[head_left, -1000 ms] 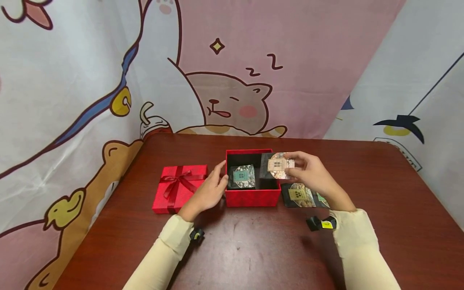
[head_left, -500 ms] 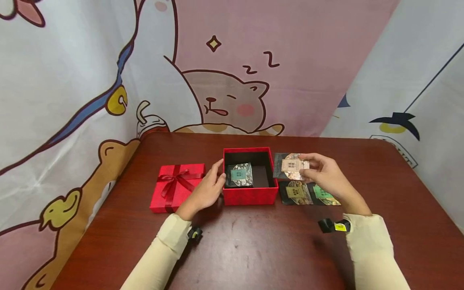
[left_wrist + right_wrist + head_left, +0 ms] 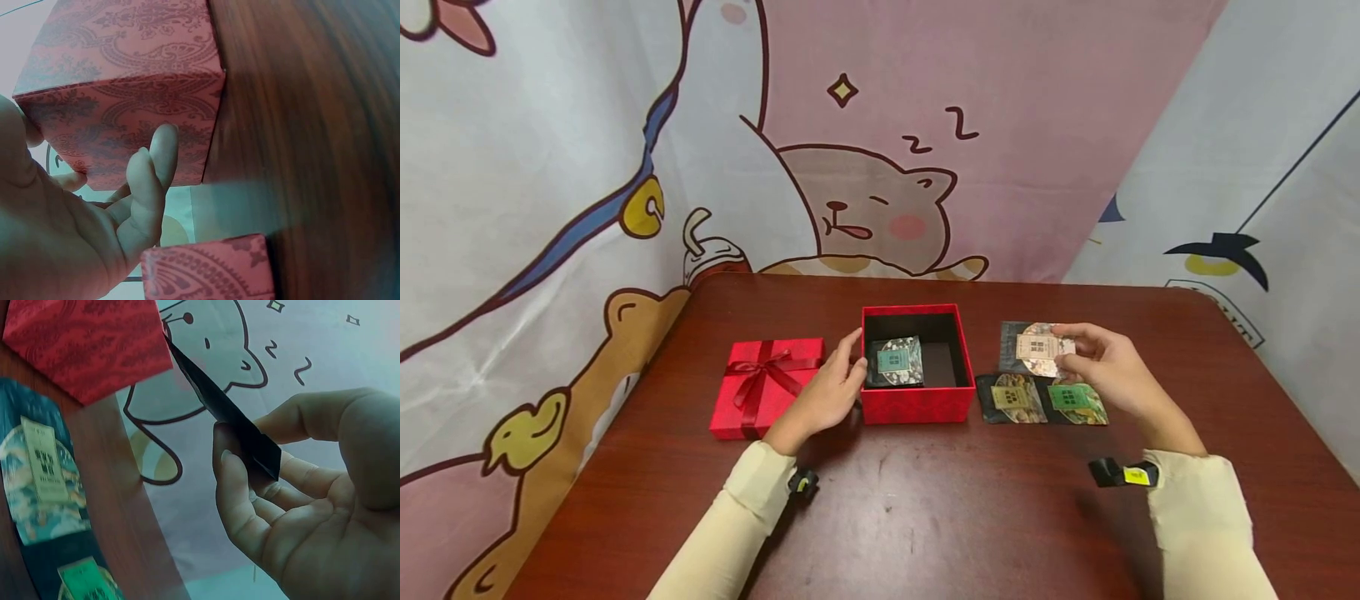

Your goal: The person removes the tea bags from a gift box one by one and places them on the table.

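From afar I touch the nine o'clock side of the box (image 3: 917, 407), left hand (image 3: 824, 393) loose, maybe to steady it, while at its three my right hand (image 3: 1111, 367) pinches a packet (image 3: 1032, 350) by one end, maybe so its front shows

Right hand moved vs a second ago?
Yes: the right hand has moved rightward, farther from the red box, holding the beige-labelled packet.

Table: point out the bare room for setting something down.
Bare table: the front stretch between the sleeves, and the right end beyond the right hand. Crowded: around the box, lid and left hand to its left, packets to its right.
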Demonstrator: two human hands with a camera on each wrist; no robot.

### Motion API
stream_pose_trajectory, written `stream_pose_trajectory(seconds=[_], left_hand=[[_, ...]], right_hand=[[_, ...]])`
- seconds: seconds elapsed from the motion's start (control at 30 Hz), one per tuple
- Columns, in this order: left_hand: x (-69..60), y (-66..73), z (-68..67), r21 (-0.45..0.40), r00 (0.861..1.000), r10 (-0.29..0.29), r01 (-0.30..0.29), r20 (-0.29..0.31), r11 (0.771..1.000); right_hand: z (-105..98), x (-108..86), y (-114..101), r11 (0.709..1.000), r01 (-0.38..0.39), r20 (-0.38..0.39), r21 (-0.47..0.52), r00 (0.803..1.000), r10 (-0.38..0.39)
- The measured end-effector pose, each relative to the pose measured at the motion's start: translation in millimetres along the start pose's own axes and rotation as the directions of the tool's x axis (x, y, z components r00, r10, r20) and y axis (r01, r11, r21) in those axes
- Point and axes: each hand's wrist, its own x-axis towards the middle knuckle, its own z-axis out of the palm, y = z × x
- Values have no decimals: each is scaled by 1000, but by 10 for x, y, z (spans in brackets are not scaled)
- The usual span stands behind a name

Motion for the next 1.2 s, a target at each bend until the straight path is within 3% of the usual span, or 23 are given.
stream_pose_trajectory(seconds=[0.23,0.53,1.03,1.2], left_hand=[[12,-8,5,0,1000,-16,16,5,1000],[21,-14,15,4,1000,-13,13,3,1000],[14,-7,16,1,1000,-17,17,11,1000],[13,-9,18,3,1000,-21,21,6,1000]], right_hand=[[-140,-41,124,998,-42,-25,-56,999,41],[-291,-135,370,996,-86,-24,-35,996,85],[-472,-238,684,986,-144,-95,-87,986,136],[-515,-278,810,987,-154,-100,-41,984,149]])
